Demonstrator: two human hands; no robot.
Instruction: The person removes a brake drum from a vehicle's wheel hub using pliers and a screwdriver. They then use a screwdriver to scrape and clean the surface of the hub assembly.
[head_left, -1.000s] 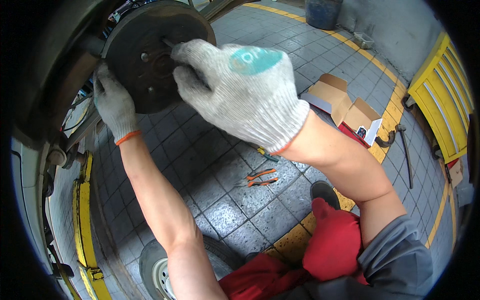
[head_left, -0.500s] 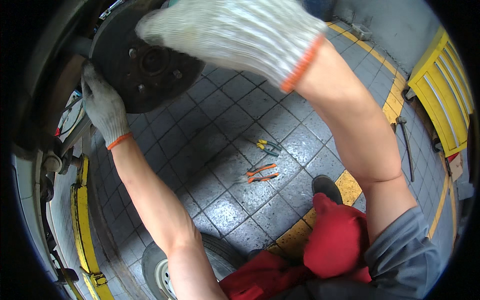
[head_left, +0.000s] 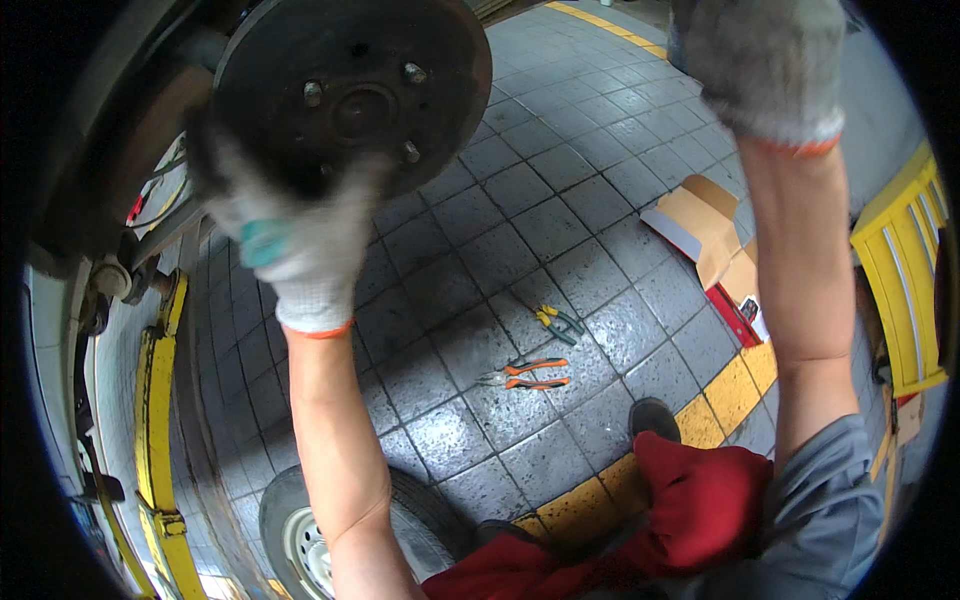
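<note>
Right hand (head_left: 770, 75) swung rightward, grip unclear, left hand (head_left: 305, 235), grip apart, near drum (head_left: 362, 112) edge, tiled floor (head_left: 560, 190) between

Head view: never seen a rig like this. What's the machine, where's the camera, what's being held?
No robot: a person's two gloved hands, filmed by the left of two fisheye cameras on their head, which bends straight edges. The blurred left hand is at the lower left of a dark round metal part with studs; its exact grip is unclear. The right hand is raised at upper right; I can't tell whether it holds anything. On the tiled floor lie orange-handled pliers, yellow-and-green pliers and an open cardboard box.
</note>
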